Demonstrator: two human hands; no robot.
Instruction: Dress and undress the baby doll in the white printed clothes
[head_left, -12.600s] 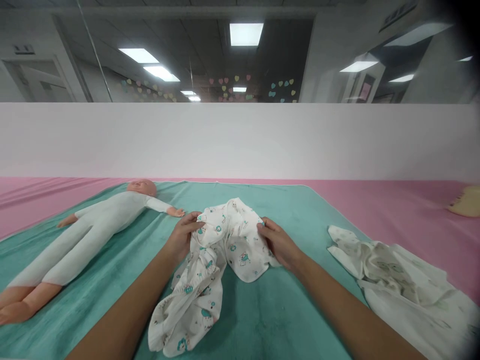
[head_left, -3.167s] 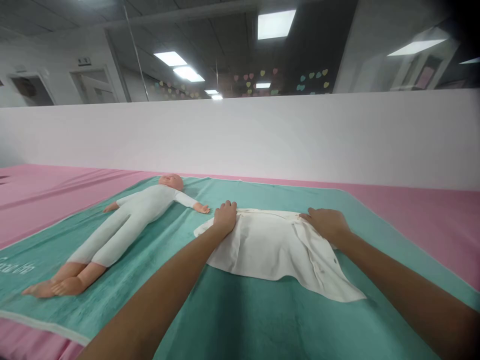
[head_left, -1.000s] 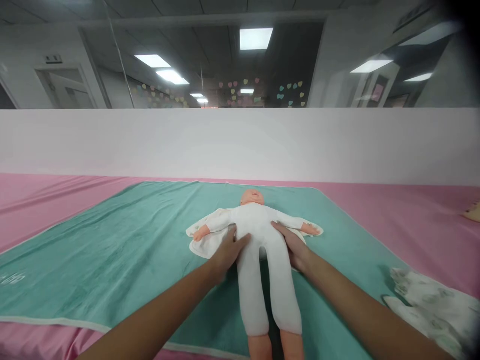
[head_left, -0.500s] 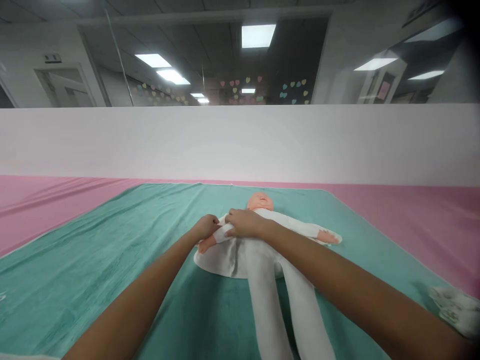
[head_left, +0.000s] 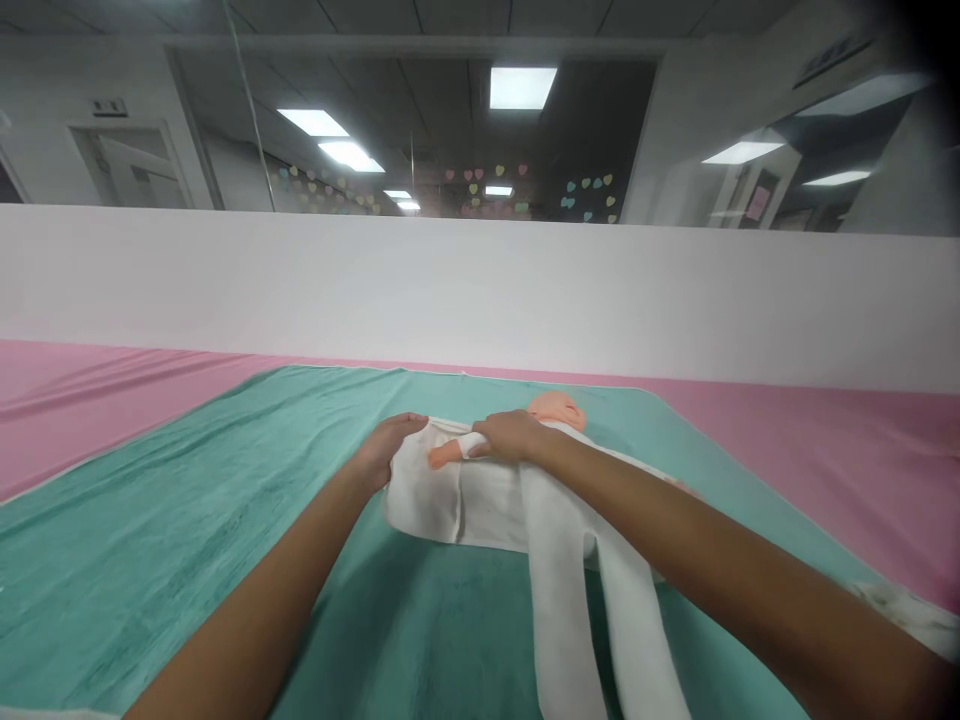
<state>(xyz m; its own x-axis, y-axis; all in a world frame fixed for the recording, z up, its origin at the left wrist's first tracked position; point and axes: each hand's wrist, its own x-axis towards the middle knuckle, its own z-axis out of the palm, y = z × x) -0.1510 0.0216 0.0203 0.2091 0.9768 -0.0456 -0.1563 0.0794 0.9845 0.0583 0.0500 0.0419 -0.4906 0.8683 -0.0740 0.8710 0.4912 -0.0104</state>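
A baby doll (head_left: 559, 412) in a white bodysuit lies on its back on a white garment (head_left: 424, 495) spread on the teal mat (head_left: 187, 510). My right hand (head_left: 508, 437) is closed around the doll's left-side forearm, lifting its small pink hand (head_left: 441, 456) off the mat. My left hand (head_left: 388, 447) grips the garment's sleeve edge just left of that pink hand, fingers curled over the cloth. The doll's white legs (head_left: 592, 600) run toward me at the lower middle. My right forearm hides much of the doll's torso.
A pink sheet (head_left: 825, 440) covers the table around the mat. A low white partition wall (head_left: 480, 290) runs along the far edge. A patterned white cloth (head_left: 911, 615) shows at the lower right edge.
My right hand has raised the doll's arm and pulled it inward; my left hand has shifted from the doll's hand onto the garment's sleeve edge. The view has moved slightly left.
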